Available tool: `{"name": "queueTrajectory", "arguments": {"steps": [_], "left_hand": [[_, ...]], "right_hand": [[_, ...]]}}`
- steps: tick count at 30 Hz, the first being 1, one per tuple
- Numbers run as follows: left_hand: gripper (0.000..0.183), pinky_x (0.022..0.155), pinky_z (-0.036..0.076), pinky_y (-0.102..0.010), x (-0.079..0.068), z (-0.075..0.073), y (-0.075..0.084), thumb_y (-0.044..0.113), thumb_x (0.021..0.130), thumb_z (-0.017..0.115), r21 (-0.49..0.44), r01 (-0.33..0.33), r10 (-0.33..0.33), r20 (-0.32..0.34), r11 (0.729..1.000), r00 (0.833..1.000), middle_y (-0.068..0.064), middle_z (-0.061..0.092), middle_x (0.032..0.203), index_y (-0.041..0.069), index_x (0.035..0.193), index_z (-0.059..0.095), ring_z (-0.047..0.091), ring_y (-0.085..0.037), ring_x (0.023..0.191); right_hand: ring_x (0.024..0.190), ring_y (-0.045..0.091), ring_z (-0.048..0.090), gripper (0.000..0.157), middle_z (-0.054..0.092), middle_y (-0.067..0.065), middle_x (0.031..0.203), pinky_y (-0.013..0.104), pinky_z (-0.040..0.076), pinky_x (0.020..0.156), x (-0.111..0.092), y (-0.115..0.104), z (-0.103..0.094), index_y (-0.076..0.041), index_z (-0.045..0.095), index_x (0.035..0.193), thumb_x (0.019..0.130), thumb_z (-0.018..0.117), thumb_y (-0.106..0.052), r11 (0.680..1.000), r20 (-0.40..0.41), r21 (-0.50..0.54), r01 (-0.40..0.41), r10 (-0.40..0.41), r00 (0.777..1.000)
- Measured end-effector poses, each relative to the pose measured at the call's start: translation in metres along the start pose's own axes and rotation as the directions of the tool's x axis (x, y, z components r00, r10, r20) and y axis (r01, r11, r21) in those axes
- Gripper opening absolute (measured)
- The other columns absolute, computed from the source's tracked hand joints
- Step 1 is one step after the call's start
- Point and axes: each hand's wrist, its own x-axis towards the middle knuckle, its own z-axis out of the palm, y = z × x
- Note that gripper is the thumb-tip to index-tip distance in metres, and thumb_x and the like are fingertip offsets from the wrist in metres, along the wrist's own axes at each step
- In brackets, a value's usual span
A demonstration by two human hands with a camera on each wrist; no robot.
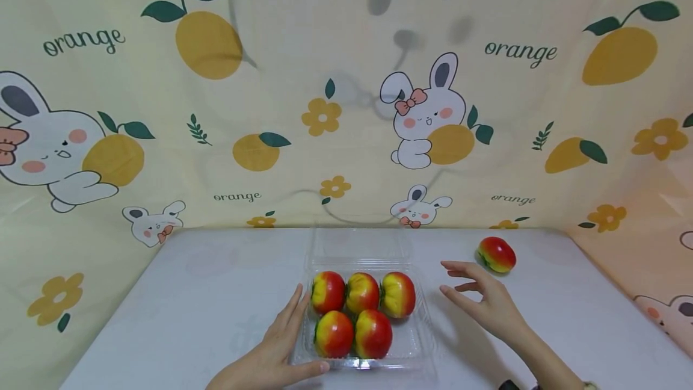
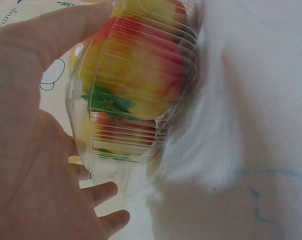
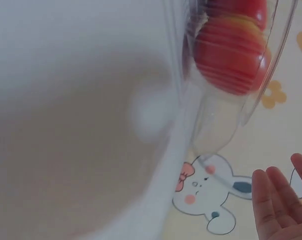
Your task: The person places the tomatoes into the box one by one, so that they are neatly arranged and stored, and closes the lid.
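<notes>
A clear plastic clamshell box point(image 1: 409, 342) sits on the table with its lid point(image 1: 360, 244) folded open towards the back. Several red-and-yellow fruits point(image 1: 373, 333) with green leaves lie in it in two rows, and the front right corner of the box holds no fruit. My left hand point(image 1: 271, 351) rests along the box's left side, fingers straight and thumb by the front edge; the left wrist view shows the ribbed wall point(image 2: 141, 85) beside the thumb. To the right of the box, my right hand point(image 1: 487, 300) is raised with fingers spread, holding nothing.
One more red-and-yellow fruit point(image 1: 496, 254) lies at the back right of the white table point(image 1: 227, 281), behind my right hand. A cloth point(image 1: 346, 77) printed with rabbits and oranges hangs behind the table.
</notes>
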Motion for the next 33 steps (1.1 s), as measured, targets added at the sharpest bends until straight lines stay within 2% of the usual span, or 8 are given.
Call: {"name": "queueTrajectory", "arguments": {"steps": [5,10,18,28,31,33], "left_hand": [[0.107,0.097,0.02,-0.08,0.0,0.0,0.0,0.058,0.081,0.065,-0.004,-0.001,0.001,-0.002,1.0,1.0,-0.008,-0.012,0.161,0.014,0.155,0.002,0.009,-0.046,0.144],[0.106,0.097,0.021,-0.08,0.0,0.0,-0.001,0.058,0.082,0.064,0.004,-0.005,0.005,-0.002,1.0,1.0,-0.009,-0.012,0.161,0.014,0.155,0.001,0.009,-0.046,0.143],[0.11,0.092,0.033,-0.077,0.003,0.0,0.0,0.062,0.078,0.063,-0.002,0.057,-0.057,0.016,0.998,0.998,-0.006,-0.01,0.162,0.019,0.155,-0.001,0.016,-0.044,0.142],[0.107,0.098,0.023,-0.079,0.002,0.0,0.0,0.059,0.081,0.064,0.017,0.016,-0.016,0.005,1.0,1.0,-0.008,-0.012,0.161,0.015,0.155,0.001,0.011,-0.045,0.143],[0.106,0.098,0.022,-0.079,0.002,0.0,0.0,0.058,0.081,0.064,0.014,0.021,-0.021,0.007,1.0,1.0,-0.008,-0.012,0.162,0.015,0.155,0.001,0.011,-0.045,0.143],[0.107,0.097,0.023,-0.079,0.003,0.0,0.001,0.059,0.081,0.064,0.013,0.029,-0.029,0.009,1.0,1.0,-0.008,-0.011,0.162,0.016,0.155,0.001,0.011,-0.045,0.143]], "right_hand": [[0.1,0.007,0.061,0.043,0.065,0.009,0.12,0.02,0.056,0.077,0.001,0.008,-0.003,-0.009,0.061,0.124,0.085,0.073,-0.024,1.0,-0.017,-0.006,-0.009,0.009,1.0],[0.094,-0.014,0.052,0.043,0.065,0.01,0.118,0.021,0.056,0.075,0.003,0.017,-0.006,-0.009,0.062,0.124,0.085,0.073,-0.024,1.0,-0.036,-0.019,-0.018,0.017,0.999],[0.092,-0.013,0.053,0.044,0.063,0.014,0.12,0.016,0.054,0.073,0.005,0.029,-0.015,-0.009,0.06,0.125,0.087,0.072,-0.026,0.998,-0.047,-0.042,-0.056,0.054,0.997],[0.092,-0.024,0.042,0.045,0.062,0.017,0.121,0.013,0.052,0.075,0.007,0.042,-0.024,-0.006,0.058,0.126,0.088,0.07,-0.027,0.994,-0.062,-0.057,-0.09,0.086,0.994],[0.092,-0.02,0.047,0.045,0.063,0.018,0.121,0.012,0.052,0.073,0.008,0.045,-0.027,-0.004,0.059,0.125,0.088,0.07,-0.026,0.994,-0.075,-0.064,-0.093,0.088,0.993],[0.092,-0.009,0.056,0.045,0.062,0.02,0.121,0.013,0.052,0.07,0.008,0.047,-0.03,-0.004,0.058,0.125,0.088,0.07,-0.026,0.991,-0.075,-0.072,-0.109,0.103,0.992]]}}
